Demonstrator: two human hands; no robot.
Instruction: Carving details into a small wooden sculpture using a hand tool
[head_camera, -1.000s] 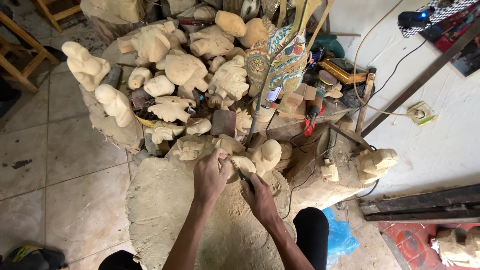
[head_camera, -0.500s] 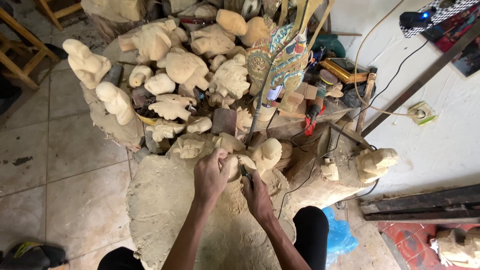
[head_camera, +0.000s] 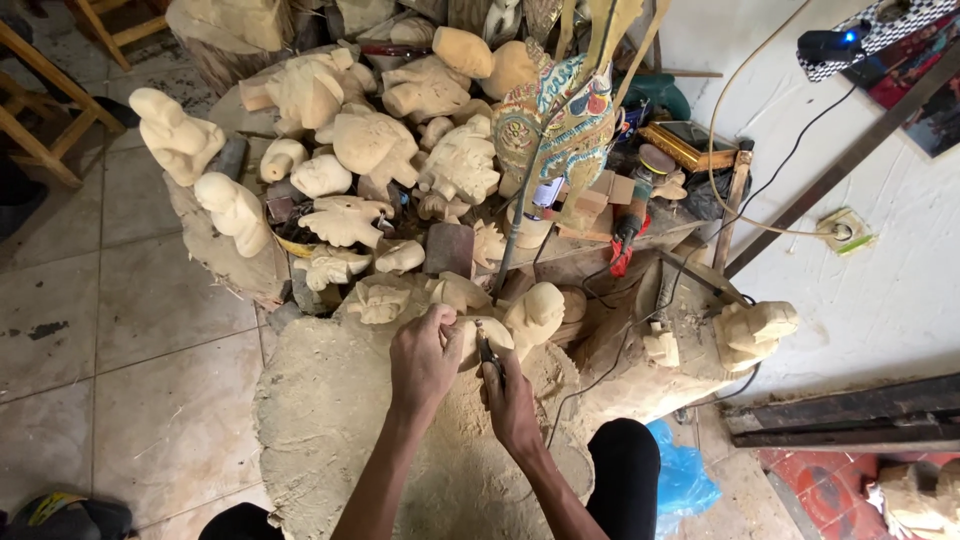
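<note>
My left hand (head_camera: 423, 358) is closed around a small pale wooden carving (head_camera: 470, 338), pressing it onto a big sawdust-covered stump (head_camera: 330, 430). My right hand (head_camera: 508, 392) grips a small dark-handled carving knife (head_camera: 489, 350) whose blade touches the carving's right side. Both forearms come up from the bottom edge. Most of the carving is hidden under my left fingers.
Several unfinished pale wooden figures (head_camera: 370, 150) crowd the stump behind. A painted flat puppet (head_camera: 560, 120) stands upright on a stick. Another carved head (head_camera: 535, 312) sits right of my hands, a pale figure (head_camera: 752, 332) further right. Cables (head_camera: 760, 225) run along the white wall. Tiled floor (head_camera: 120, 330) lies left.
My hands stay on the carving; the right hand and knife have shifted slightly against the wood. The camera view has barely moved.
</note>
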